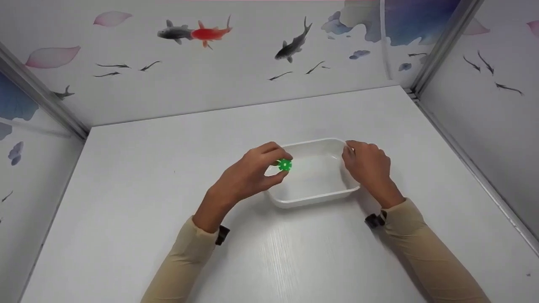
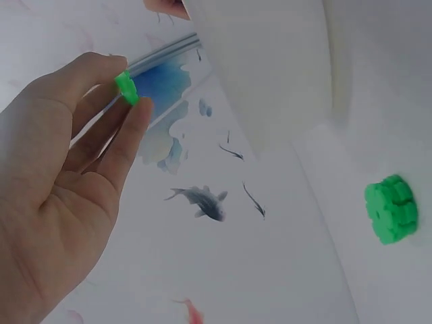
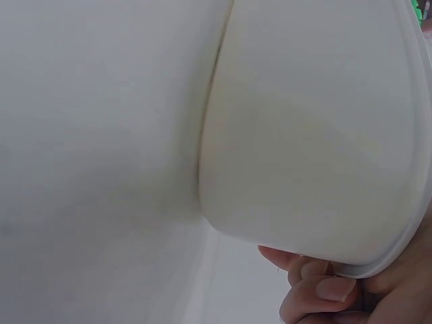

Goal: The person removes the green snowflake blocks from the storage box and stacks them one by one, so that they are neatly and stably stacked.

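Observation:
My left hand [image 1: 248,172] pinches a small green notched plastic disc [image 1: 285,164] between thumb and fingers, above the left end of a white rectangular tray [image 1: 316,198]. In the left wrist view the same disc [image 2: 127,88] appears nearly edge-on at the fingertips. A thick green notched piece, like stacked discs [image 2: 391,210], rests on the table there; the head view does not show it. My right hand [image 1: 368,166] grips the tray's right end at the far corner. In the right wrist view, curled fingers [image 3: 335,289] hold it under the rim.
The tray stands on a white table [image 1: 139,202]. White panels printed with fish and petals [image 1: 244,75] rise behind and on both sides, joined by metal corner posts [image 1: 446,42].

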Demonstrator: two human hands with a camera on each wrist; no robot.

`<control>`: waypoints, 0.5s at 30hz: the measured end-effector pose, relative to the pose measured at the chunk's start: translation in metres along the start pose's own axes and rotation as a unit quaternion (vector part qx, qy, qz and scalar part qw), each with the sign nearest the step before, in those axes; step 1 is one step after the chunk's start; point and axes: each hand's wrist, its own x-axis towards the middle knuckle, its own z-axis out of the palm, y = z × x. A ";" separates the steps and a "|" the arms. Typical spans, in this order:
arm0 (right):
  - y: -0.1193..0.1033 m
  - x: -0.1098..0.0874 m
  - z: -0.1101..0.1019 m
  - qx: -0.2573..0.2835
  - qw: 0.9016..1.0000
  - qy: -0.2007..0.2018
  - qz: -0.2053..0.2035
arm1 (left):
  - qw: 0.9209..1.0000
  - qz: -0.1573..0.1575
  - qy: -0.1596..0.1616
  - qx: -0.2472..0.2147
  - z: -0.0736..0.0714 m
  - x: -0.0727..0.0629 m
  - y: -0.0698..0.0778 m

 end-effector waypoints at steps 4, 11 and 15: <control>0.000 0.001 0.000 -0.003 1.000 -0.003 0.002 | 1.000 -0.013 0.016 0.000 -0.002 -0.013 -0.005; -0.001 0.000 -0.001 0.002 1.000 0.005 -0.008 | 0.997 -0.066 0.025 0.000 -0.006 -0.031 -0.013; 0.000 -0.002 -0.001 0.007 1.000 0.008 -0.008 | 0.996 -0.090 0.019 -0.002 -0.008 -0.040 -0.020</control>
